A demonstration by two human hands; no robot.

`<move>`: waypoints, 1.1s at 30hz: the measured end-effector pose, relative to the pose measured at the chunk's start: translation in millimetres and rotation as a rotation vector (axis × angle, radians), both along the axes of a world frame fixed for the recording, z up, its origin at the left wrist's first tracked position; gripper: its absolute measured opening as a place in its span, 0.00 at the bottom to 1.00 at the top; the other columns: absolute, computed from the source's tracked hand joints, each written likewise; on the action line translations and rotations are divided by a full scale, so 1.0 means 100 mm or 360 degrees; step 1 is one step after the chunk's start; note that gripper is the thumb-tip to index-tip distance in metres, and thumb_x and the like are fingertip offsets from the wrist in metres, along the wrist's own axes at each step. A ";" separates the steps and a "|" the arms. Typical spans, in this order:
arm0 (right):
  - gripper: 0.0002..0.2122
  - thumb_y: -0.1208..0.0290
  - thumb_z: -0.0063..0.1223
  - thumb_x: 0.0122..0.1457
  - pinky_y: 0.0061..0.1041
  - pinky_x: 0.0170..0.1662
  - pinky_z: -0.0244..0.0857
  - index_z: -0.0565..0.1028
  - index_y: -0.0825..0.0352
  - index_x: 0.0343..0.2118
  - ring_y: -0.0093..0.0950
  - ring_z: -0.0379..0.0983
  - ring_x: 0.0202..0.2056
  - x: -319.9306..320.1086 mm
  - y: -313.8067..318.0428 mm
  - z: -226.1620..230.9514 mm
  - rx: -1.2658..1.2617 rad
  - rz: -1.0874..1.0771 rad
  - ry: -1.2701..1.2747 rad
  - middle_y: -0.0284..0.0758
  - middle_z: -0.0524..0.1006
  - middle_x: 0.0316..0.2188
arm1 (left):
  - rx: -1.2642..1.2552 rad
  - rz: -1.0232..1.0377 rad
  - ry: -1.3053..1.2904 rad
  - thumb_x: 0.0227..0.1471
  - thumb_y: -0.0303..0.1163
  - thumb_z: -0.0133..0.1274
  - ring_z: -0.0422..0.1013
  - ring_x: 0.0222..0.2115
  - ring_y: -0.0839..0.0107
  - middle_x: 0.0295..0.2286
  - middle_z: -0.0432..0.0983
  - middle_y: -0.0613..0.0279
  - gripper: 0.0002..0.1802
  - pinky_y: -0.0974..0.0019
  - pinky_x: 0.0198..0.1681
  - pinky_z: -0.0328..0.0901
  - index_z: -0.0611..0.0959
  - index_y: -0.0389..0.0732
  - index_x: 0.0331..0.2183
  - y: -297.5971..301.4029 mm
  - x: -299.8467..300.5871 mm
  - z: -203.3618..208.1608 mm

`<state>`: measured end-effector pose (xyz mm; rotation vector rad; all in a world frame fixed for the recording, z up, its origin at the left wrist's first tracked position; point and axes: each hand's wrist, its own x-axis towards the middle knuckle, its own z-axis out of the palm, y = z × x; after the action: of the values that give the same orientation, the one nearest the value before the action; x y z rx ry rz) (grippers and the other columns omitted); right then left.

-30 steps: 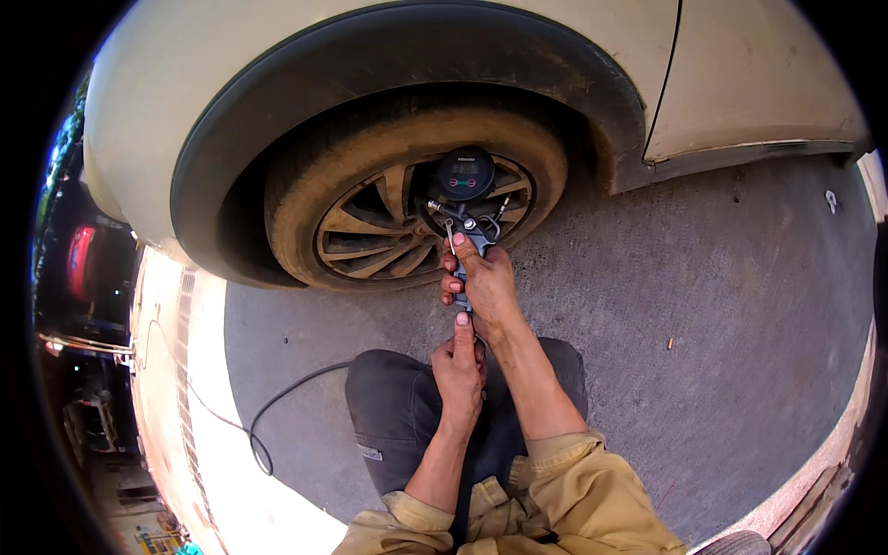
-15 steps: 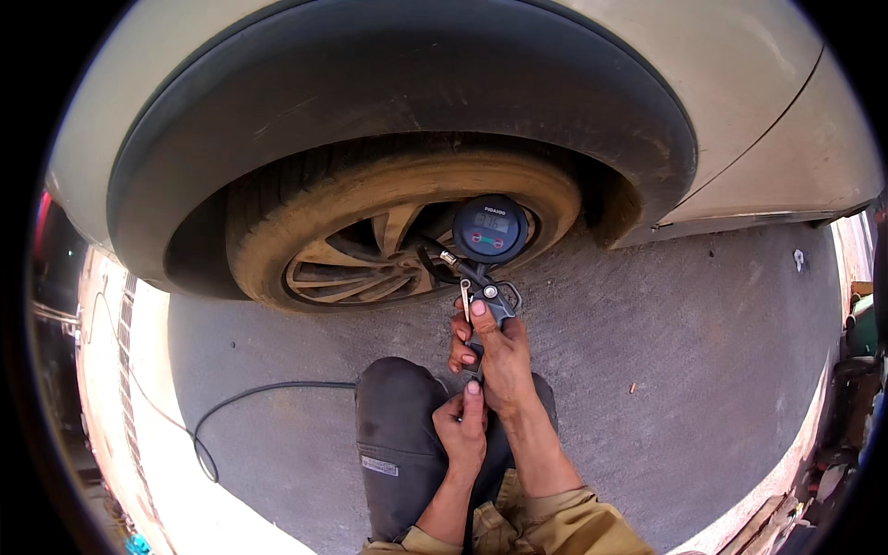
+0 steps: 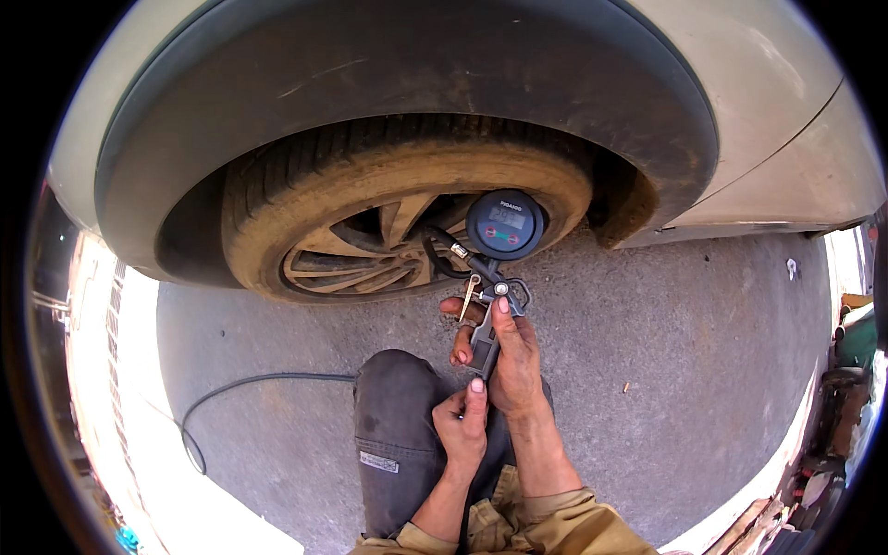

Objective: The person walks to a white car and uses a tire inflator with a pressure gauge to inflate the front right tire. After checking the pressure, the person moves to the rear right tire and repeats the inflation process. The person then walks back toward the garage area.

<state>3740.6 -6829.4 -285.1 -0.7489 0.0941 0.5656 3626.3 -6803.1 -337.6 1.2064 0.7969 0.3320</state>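
My right hand (image 3: 516, 370) is wrapped around the grey handle of a tire inflator (image 3: 485, 346), thumb on top near its pivot and two fingers poking out past the lever (image 3: 469, 297). A round dark digital gauge (image 3: 504, 225) with a lit display tops the inflator, in front of the tire (image 3: 305, 180). From the inflator a short black hose (image 3: 431, 253) curves to the dusty wheel rim (image 3: 404, 219); its end at the wheel is hard to make out. My left hand (image 3: 462, 435) is closed, with its thumb against the handle's lower end.
A dark fender arch (image 3: 407, 74) of a light-coloured car overhangs the wheel. My bent knee (image 3: 396, 407) is below the hands. A dark air hose (image 3: 268, 377) runs left from it over the grey pavement (image 3: 703, 370). Wood pieces (image 3: 754, 525) lie at the lower right.
Two fingers of my right hand have loosened and spread away from the lever. The inflator and gauge sit slightly further right in view. My left hand stays at the handle's lower end.
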 end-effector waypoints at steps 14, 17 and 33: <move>0.41 0.32 0.16 0.60 0.22 0.29 0.67 0.66 0.70 0.53 0.22 0.68 0.24 0.02 -0.03 -0.08 0.0022 0.0090 -0.0117 0.45 0.77 0.42 | -0.0097 -0.0019 -0.0047 0.59 0.44 0.53 0.54 0.14 0.85 0.12 0.61 0.75 0.28 0.74 0.16 0.45 0.68 0.40 0.12 0.01 0.03 0.07; 0.43 0.29 0.15 0.59 0.23 0.28 0.66 0.66 0.68 0.53 0.22 0.67 0.23 0.07 -0.03 -0.06 0.0062 0.0140 -0.0082 0.43 0.77 0.38 | -0.0111 -0.0018 -0.0068 0.59 0.44 0.53 0.53 0.14 0.85 0.12 0.60 0.75 0.29 0.74 0.16 0.45 0.68 0.41 0.12 0.02 0.03 0.07; 0.34 0.30 0.25 0.59 0.25 0.20 0.60 0.66 0.65 0.32 0.19 0.57 0.14 0.06 0.09 0.03 -0.0125 -0.0032 0.0208 0.30 0.65 0.18 | -0.0085 -0.0032 -0.0028 0.59 0.44 0.53 0.53 0.14 0.85 0.12 0.61 0.75 0.28 0.74 0.17 0.45 0.69 0.40 0.13 0.05 0.02 0.03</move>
<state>3746.6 -6820.4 -281.8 -0.7863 0.2458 0.5944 3628.0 -6798.2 -334.9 1.1597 0.7731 0.3027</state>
